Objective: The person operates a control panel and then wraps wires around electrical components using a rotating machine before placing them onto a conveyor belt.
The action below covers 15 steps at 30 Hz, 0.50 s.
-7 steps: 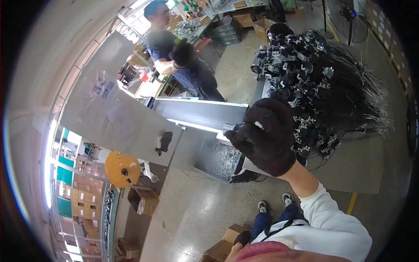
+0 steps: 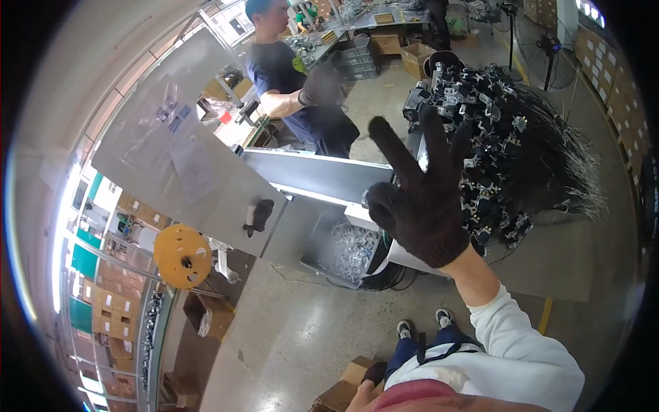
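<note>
My right hand (image 2: 425, 196), in a dark knitted glove, is raised at the centre right. Three fingers are stretched up and spread; the index finger and thumb curl toward each other. I see nothing held in it. Behind and beside it lies a big heap of black parts (image 2: 480, 103) with metal brackets and long dark leads. Below its thumb side sits a grey bin (image 2: 322, 264) of small shiny clear pieces. Low at the bottom, my left hand (image 2: 376, 373) appears as a dark gloved shape near a cardboard box (image 2: 336, 398); its fingers are hidden.
A co-worker (image 2: 302, 117) in dark clothes stands beyond the grey panel (image 2: 322, 172), one gloved hand raised. At left are a grey tabletop (image 2: 226, 213), a yellow reel (image 2: 182, 255) and stacked cartons (image 2: 113, 309). Grey crates (image 2: 360, 58) stand at the back.
My right hand has unfolded from a closed shape, with three fingers now extended upward. The view has shifted a little, and the co-worker's gloved hand has moved.
</note>
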Each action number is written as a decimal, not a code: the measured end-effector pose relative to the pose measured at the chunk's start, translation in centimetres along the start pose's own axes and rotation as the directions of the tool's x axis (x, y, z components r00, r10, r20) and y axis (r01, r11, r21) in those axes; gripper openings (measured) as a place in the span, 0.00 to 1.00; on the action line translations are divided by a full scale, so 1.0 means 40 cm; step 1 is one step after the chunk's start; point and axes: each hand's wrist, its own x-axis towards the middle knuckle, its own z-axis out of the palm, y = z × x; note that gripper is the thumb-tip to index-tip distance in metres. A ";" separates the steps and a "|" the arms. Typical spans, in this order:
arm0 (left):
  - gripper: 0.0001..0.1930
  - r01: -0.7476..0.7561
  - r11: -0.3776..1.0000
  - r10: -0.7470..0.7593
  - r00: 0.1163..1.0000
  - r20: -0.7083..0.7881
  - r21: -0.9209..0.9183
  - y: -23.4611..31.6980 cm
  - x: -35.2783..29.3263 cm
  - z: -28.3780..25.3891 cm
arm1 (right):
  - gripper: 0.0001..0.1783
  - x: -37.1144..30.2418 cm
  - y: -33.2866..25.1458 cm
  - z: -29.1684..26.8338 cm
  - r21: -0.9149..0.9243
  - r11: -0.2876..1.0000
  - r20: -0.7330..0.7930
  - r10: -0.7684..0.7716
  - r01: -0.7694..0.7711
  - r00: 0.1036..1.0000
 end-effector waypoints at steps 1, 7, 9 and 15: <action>0.29 -0.033 0.999 0.032 0.999 -0.025 -0.010 0.017 0.019 0.003 | 0.10 0.005 0.038 0.006 -0.059 0.998 0.029 -0.015 0.017 0.999; 0.27 -0.203 0.928 0.145 0.969 -0.198 -0.314 0.343 0.101 0.031 | 0.14 -0.050 0.380 -0.012 -0.087 0.996 0.078 0.007 0.000 0.997; 0.27 -0.197 0.798 0.061 0.966 -0.250 -0.569 0.391 0.168 0.085 | 0.14 -0.114 0.522 -0.060 0.118 0.993 0.269 -0.055 0.024 0.961; 0.24 -0.107 0.944 0.076 0.991 0.108 0.313 0.713 0.624 0.113 | 0.07 -0.528 0.957 -0.051 0.361 0.884 0.730 -0.070 -0.297 0.679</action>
